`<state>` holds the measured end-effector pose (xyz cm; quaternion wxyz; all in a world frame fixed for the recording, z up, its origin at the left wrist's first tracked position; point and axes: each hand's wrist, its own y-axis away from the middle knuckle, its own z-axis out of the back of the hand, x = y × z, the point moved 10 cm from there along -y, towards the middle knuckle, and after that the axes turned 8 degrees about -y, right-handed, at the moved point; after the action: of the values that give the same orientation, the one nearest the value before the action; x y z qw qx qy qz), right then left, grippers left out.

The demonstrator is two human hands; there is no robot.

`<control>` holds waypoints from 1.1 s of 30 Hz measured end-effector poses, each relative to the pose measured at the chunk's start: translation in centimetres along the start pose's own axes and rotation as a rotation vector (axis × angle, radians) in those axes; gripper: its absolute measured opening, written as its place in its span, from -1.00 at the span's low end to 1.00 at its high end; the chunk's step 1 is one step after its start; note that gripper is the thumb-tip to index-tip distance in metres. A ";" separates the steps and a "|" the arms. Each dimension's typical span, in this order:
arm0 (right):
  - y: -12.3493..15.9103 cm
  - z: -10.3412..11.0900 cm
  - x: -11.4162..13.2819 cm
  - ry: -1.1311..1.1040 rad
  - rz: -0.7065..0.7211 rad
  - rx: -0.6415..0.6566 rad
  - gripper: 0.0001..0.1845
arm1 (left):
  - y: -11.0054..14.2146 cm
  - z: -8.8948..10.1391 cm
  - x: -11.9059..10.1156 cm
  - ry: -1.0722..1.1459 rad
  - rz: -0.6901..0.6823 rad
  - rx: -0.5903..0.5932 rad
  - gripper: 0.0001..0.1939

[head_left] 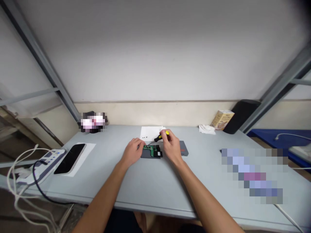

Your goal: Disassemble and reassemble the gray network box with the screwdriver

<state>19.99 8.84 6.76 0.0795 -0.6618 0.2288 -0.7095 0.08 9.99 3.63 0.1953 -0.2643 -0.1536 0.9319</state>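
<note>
A green circuit board [153, 150] with black connectors lies in a dark grey housing [148, 156] in the middle of the desk. At its left end, my left hand [132, 151] is closed, its fingertips against the housing and board; any small thing between them is hidden. My right hand [171, 145] grips a screwdriver [159, 137] with a black and yellow handle. Its thin shaft slants down left to the board's upper edge. A grey cover [184, 148] lies partly behind my right hand. Just behind the board, small dark screws rest on a white paper [148, 132].
A phone [71, 158] on paper and a power strip [42, 166] with loose cables lie at left. A crumpled tissue [207, 129], a yellow box [222, 120] and a black upright object [241, 116] stand back right. Blurred-out items sit back left and right.
</note>
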 end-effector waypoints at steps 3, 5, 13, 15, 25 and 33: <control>-0.1 -0.8 0.9 0.017 0.071 0.069 -0.59 | 0.1 -0.2 -0.5 -0.030 -0.048 0.015 -0.68; -0.4 -1.3 1.5 0.018 0.112 0.107 -0.61 | 0.1 -0.3 -0.8 -0.034 -0.075 0.022 -0.69; -3.0 -6.1 3.7 -0.087 0.085 0.407 -0.69 | -0.1 -0.7 -0.8 -0.001 -0.076 0.053 -0.71; -3.5 -7.5 4.3 -0.076 0.081 0.503 -0.71 | -0.1 -0.7 -0.7 0.007 -0.071 0.050 -0.71; -2.6 -7.2 1.3 -0.475 -0.060 0.222 -0.54 | -0.1 -0.5 -0.8 0.021 -0.078 0.031 -0.70; -2.9 -8.6 -0.2 -0.614 -0.142 0.264 -0.49 | -0.1 -0.5 -0.8 0.010 -0.074 0.038 -0.72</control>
<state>12.17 13.36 7.62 0.1801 -0.8427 0.0539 -0.5045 1.03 9.85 3.59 0.2355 -0.2594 -0.1447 0.9254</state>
